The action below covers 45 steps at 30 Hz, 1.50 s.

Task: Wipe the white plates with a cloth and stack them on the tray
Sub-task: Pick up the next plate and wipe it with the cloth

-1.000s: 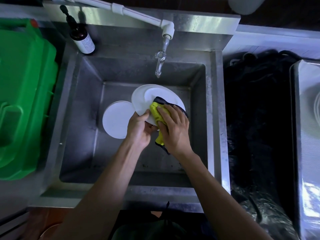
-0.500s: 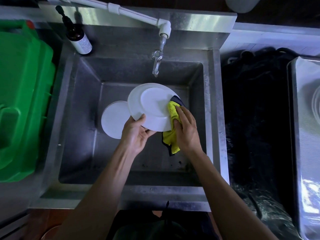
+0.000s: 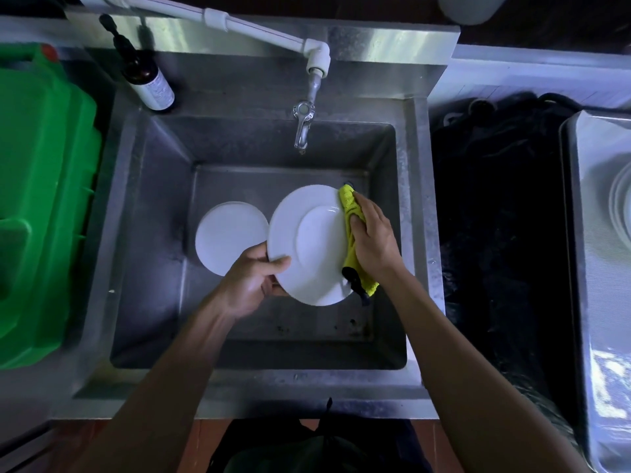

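— Where is the plate being wiped?

— The white plate (image 3: 307,245) is held above the basin of the steel sink (image 3: 153,186), tilted with its face toward the camera. The left hand (image 3: 251,283) grips its lower left rim, thumb lying over the front and fingers curled behind.

— And the cloth?

— The yellow cloth (image 3: 351,233) with a dark edge lies against the plate's right rim. The right hand (image 3: 374,237) is wrapped around it, fingers curled and pressing it onto the rim; one end pokes out above the fingers and the other hangs below the wrist.

— Any other plates?

— A second white plate (image 3: 229,235) lies flat on the sink floor, just left of the held one and partly hidden behind it and the left hand. At the far right edge, a stack of white plates (image 3: 619,208) sits on a metal tray (image 3: 594,302); only part of the stack shows.

— What surrounds the sink?

— A metal tap (image 3: 303,126) hangs from a white pipe (image 3: 259,27) over the back of the basin. A dark pump bottle (image 3: 145,75) with a white label stands on the back left corner. A green plastic container (image 3: 44,199) sits to the left, and black plastic sheeting (image 3: 498,216) fills the space between the sink and the tray.
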Available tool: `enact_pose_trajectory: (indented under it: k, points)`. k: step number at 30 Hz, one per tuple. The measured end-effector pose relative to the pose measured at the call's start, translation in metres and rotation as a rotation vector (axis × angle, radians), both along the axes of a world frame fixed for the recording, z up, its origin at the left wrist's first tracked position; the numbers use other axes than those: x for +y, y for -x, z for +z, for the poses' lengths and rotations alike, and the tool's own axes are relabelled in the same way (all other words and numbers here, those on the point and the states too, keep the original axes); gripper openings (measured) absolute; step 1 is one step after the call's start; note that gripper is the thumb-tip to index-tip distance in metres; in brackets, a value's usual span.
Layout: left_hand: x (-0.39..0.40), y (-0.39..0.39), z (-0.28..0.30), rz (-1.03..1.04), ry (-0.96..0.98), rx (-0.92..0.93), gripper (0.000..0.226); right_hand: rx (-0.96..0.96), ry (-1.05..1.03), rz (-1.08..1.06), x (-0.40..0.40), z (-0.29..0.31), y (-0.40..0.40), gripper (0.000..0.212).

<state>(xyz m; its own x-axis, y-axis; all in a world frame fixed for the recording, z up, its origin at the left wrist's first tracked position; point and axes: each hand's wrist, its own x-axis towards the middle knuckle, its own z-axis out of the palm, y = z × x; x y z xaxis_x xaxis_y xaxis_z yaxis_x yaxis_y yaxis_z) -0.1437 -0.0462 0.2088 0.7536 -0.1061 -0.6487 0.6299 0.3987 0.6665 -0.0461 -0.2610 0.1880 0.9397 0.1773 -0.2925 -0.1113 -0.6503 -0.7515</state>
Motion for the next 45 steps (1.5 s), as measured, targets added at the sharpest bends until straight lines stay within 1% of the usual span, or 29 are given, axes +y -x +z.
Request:
enact_pose_trajectory:
  k: [2, 6, 12, 14, 16, 19, 22, 27, 29, 31, 33, 35, 40, 45]
  points:
    - [-0.004, 0.001, -0.002, -0.016, -0.010, 0.012, 0.042, -0.023, 0.021, 0.035, 0.005, 0.003, -0.004, 0.047]
    - [-0.008, 0.000, -0.006, -0.029, -0.012, 0.011, 0.044, -0.091, 0.058, 0.095, 0.015, 0.008, -0.002, 0.046]
    - [-0.008, -0.003, -0.011, -0.048, -0.048, 0.005, 0.047, -0.287, 0.046, 0.286, 0.040, 0.020, 0.011, 0.045]
    - [-0.008, -0.004, -0.012, -0.035, -0.049, 0.005, 0.042, -0.333, 0.024, 0.335, 0.046, 0.022, 0.018, 0.044]
    - [-0.009, -0.005, -0.013, -0.022, -0.054, -0.007, 0.031, -0.349, 0.002, 0.363, 0.050, 0.022, 0.025, 0.044]
    - [-0.011, -0.008, -0.012, 0.012, -0.057, -0.030, 0.021, -0.337, -0.029, 0.389, 0.057, 0.022, 0.032, 0.044]
    - [-0.011, -0.010, -0.011, 0.076, -0.031, -0.045, 0.022, -0.315, -0.083, 0.409, 0.059, 0.021, 0.038, 0.044]
    - [-0.012, -0.012, -0.010, 0.142, -0.020, -0.078, 0.023, -0.280, -0.172, 0.381, 0.049, 0.022, 0.043, 0.044]
    - [-0.012, -0.012, -0.010, 0.173, -0.007, -0.075, 0.026, -0.257, -0.154, 0.354, 0.044, 0.021, 0.045, 0.043]
    - [-0.010, -0.011, -0.009, 0.186, 0.008, -0.071, 0.033, -0.249, -0.110, 0.329, 0.041, 0.019, 0.045, 0.044]
    - [-0.009, -0.010, -0.008, 0.177, 0.014, -0.060, 0.043, -0.257, -0.042, 0.324, 0.040, 0.015, 0.044, 0.046]
    - [-0.009, -0.008, -0.007, 0.154, 0.020, -0.050, 0.047, -0.236, 0.022, 0.323, 0.040, 0.013, 0.041, 0.047]
    - [-0.003, -0.006, -0.005, 0.103, 0.018, -0.035, 0.049, -0.199, 0.101, 0.312, 0.041, 0.009, 0.022, 0.048]
    - [0.001, -0.004, -0.007, 0.079, -0.002, -0.031, 0.040, -0.194, 0.106, 0.270, 0.039, 0.011, -0.001, 0.048]
